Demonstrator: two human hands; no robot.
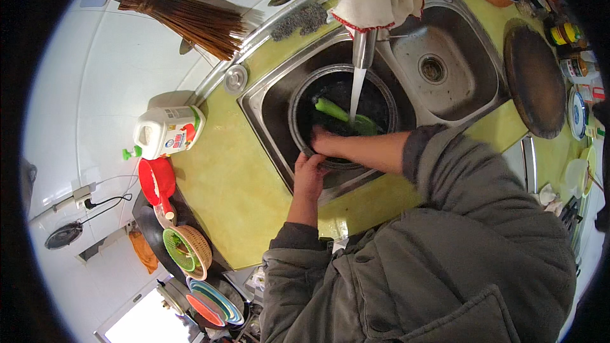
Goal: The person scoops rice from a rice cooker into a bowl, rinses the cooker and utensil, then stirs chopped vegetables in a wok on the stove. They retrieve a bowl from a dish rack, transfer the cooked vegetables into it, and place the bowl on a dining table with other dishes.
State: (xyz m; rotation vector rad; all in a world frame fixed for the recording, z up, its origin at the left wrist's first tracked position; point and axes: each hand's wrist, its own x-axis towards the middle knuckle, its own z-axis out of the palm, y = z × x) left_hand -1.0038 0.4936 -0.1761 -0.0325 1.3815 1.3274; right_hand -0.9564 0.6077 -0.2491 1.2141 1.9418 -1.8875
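Two hands on one dark round pot (381,98) sitting in the left sink basin (279,105). Left hand (309,176): fingers curled over the pot's near rim, gripping it. Right hand (324,140) is inside the pot, fingers bent on the dark inner wall; can't tell if it holds anything. Green brush (346,116) lies in the pot just past the right fingertips, tap water (358,92) hitting it. Far left of the fingers: detergent jug (168,130), red scoop (157,180) on yellow-green counter (235,184). Right basin (445,67) beyond the fingers, round wooden board (535,79) further right. White tiled wall (114,76) with a hanging broom (184,18).
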